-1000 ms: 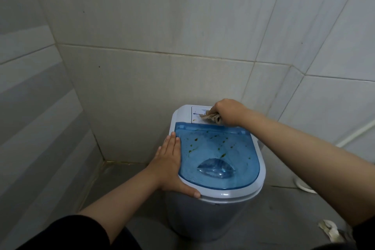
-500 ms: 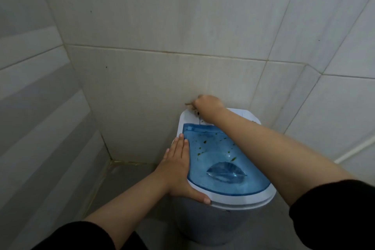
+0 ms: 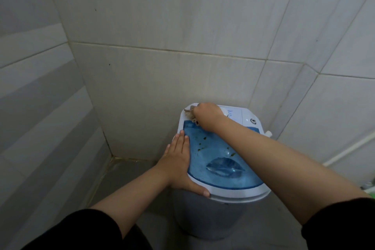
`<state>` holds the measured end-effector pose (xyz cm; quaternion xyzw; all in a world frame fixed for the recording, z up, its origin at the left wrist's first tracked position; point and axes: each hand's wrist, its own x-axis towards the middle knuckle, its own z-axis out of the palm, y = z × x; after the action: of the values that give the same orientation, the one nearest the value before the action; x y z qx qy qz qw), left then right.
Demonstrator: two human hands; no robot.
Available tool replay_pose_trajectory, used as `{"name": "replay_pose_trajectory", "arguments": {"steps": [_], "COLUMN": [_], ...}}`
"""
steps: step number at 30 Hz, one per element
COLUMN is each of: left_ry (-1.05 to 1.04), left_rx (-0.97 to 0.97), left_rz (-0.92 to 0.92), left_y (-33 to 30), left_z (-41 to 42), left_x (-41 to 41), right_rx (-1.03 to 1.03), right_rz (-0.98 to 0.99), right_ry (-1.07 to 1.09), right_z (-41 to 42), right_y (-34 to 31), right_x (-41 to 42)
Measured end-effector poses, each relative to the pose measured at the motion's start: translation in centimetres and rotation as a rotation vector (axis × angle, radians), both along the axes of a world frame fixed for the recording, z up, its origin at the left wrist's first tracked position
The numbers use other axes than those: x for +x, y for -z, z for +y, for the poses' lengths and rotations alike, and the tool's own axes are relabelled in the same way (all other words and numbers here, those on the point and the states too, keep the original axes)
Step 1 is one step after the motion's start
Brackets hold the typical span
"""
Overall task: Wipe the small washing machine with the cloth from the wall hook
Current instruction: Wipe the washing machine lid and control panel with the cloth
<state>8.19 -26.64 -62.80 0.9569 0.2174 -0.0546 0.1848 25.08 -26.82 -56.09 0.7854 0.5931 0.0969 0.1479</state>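
The small washing machine (image 3: 241, 195) is white with a see-through blue lid (image 3: 223, 170) that carries several dark green specks. It stands on the floor against the tiled wall. My left hand (image 3: 178, 162) lies flat on the machine's left rim, fingers together, thumb hooked on the front edge. My right hand (image 3: 207, 115) is closed on a small beige cloth (image 3: 189, 114) and presses it on the white top panel at the back left corner. Most of the cloth is hidden under the fist.
Grey tiled walls (image 3: 162, 26) close in behind and on both sides. A white pipe (image 3: 353, 148) runs along the right wall. The control panel with a round button (image 3: 253, 121) sits at the machine's back right. The grey floor (image 3: 129, 172) shows at the left.
My right hand with the cloth has moved from the middle of the back panel over to its left corner, then slightly toward the lid. The left hand has stayed on the rim.
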Motion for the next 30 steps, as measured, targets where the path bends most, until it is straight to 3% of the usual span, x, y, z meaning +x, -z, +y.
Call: {"name": "replay_pose_trajectory", "arguments": {"steps": [14, 30], "left_ry": [-0.008, -0.005], "left_rx": [-0.004, -0.009], "left_rz": [0.002, 0.013], "left_y": [-0.1, -0.2], "left_z": [0.0, 0.0], "left_x": [-0.1, -0.2], "right_rx": [-0.102, 0.021], "right_rz": [-0.02, 0.161], "right_ry": [-0.029, -0.034], "right_z": [-1.7, -6.3], "right_y": [-0.6, 0.4], "right_x": [0.5, 5.0]}}
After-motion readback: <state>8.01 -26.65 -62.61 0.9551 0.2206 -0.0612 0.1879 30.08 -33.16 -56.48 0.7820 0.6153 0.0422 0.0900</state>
